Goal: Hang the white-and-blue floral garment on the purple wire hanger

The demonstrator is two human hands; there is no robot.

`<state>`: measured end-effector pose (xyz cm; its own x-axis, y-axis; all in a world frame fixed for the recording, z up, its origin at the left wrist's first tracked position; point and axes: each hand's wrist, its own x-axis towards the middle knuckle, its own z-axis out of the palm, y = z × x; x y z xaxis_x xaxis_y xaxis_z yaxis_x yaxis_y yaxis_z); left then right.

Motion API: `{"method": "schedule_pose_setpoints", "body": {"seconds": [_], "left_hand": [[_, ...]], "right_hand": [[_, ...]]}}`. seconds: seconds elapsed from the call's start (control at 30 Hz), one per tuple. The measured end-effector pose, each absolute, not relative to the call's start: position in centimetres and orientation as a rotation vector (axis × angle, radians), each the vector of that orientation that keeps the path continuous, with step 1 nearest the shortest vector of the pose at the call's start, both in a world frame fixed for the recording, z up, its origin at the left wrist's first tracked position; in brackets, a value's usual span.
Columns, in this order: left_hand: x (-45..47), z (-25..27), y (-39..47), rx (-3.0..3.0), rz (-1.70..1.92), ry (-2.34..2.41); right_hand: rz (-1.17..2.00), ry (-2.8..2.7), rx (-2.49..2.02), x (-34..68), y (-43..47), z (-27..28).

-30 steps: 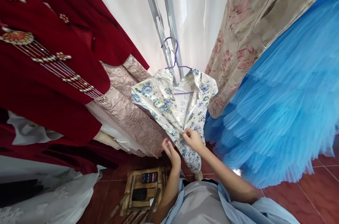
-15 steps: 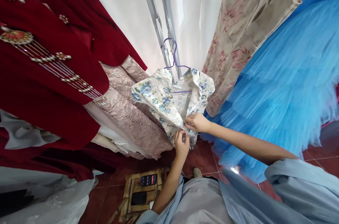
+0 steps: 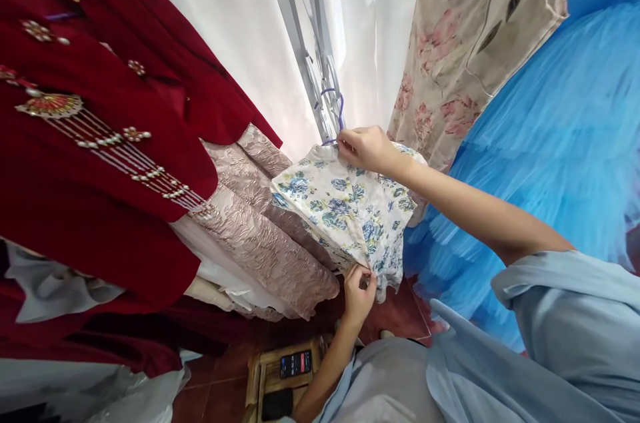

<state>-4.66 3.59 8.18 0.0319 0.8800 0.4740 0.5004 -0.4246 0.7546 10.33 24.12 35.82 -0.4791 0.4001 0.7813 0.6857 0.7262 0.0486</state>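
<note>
A short-sleeved white top with blue flowers (image 3: pixel 335 200) hangs on a purple hanger (image 3: pixel 341 110), its zipped seam running down the middle. At the neckline my right hand (image 3: pixel 370 148) is closed in a pinch at the upper end of the zipper; its fingers hide the pull. Lower down, my left hand (image 3: pixel 359 290) pinches the cloth at the bottom of the seam, thumb and forefinger together. Part of the right shoulder of the top lies behind my right hand and forearm.
Grey metal rack bars (image 3: pixel 300 23) stand before a white curtain (image 3: pixel 210 3). Left hang a dark red velvet garment (image 3: pixel 165 103) and a pink textured skirt (image 3: pixel 270 236). Right hang a beige floral dress (image 3: pixel 440 76) and a blue tulle dress (image 3: pixel 540 150). A phone (image 3: pixel 295 364) lies on a wooden stool (image 3: pixel 255 376).
My right hand has moved up from beside my left hand to the neckline. The top's gaping opening has closed along the seam. My left hand still pinches the lower end.
</note>
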Motion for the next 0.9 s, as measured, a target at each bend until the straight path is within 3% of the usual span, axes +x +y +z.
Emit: {"method": "schedule_pose_setpoints", "body": {"seconds": [0.1,0.23,0.3,0.4,0.5,0.9], "left_hand": [[-6.6,12.4,7.3,1.994,1.501,1.288],[-9.0,23.3,14.3,2.173,1.875,1.187],[-9.4,28.8,17.6,2.325,1.844,1.096],[-9.0,34.1,20.7,2.613,1.522,1.019],[-8.2,35.4,21.8,2.718,1.382,1.017],[-7.3,34.7,22.1,2.451,1.623,1.059]], "right_hand": [[-0.45,-2.007,-0.784,10.6,23.3,34.6],[-0.481,-1.882,-0.718,10.8,22.6,32.6],[-0.5,-1.854,-0.68,10.8,22.6,32.0],[-0.548,-1.819,-0.613,10.8,22.8,31.8],[-0.621,-1.813,-0.596,10.6,23.0,31.8],[-0.811,-2.027,-0.627,10.2,24.5,28.1]]}}
